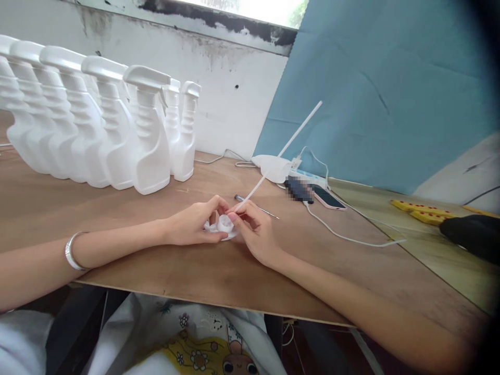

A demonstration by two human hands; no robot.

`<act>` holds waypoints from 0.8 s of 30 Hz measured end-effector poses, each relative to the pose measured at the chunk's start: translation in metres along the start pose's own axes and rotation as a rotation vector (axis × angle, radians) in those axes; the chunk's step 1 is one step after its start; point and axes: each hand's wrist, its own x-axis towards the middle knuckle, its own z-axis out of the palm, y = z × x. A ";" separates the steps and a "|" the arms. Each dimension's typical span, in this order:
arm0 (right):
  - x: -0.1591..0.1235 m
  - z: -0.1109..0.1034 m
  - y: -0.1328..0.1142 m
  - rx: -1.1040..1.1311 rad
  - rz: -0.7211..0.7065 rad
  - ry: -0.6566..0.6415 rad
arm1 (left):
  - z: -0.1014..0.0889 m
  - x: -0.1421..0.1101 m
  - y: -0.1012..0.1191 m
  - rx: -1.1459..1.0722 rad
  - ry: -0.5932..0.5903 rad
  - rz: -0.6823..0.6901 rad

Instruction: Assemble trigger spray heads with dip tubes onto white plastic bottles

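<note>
Low over the near part of the table, my left hand (193,224) is closed around a white spray trigger head (225,224), whose round collar faces up toward me. My right hand (255,232) pinches a long thin white tube (300,128) close to its lower end, right at the collar. Fingers cover that end, so I cannot tell whether it sits inside the collar. From my right fingers the tube slants up and away to the right. Just behind my right hand lies a thin screwdriver-like tool (269,213), partly hidden.
Several white spray bottles (150,151) with trigger heads stand in rows at the left. Toward the back, a white bottle (273,167) lies near a power strip (308,177), a phone (328,198) and a white cable (344,235). Yellow objects (424,212) are at the far right.
</note>
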 end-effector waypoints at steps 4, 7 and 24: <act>0.000 -0.001 -0.002 -0.041 -0.090 -0.025 | 0.001 0.000 -0.003 0.001 0.013 0.013; -0.001 -0.001 -0.002 -0.037 -0.092 -0.018 | 0.002 0.000 -0.004 -0.001 0.014 0.023; 0.003 0.005 -0.001 0.271 0.116 -0.006 | 0.002 0.000 -0.004 -0.028 -0.004 0.040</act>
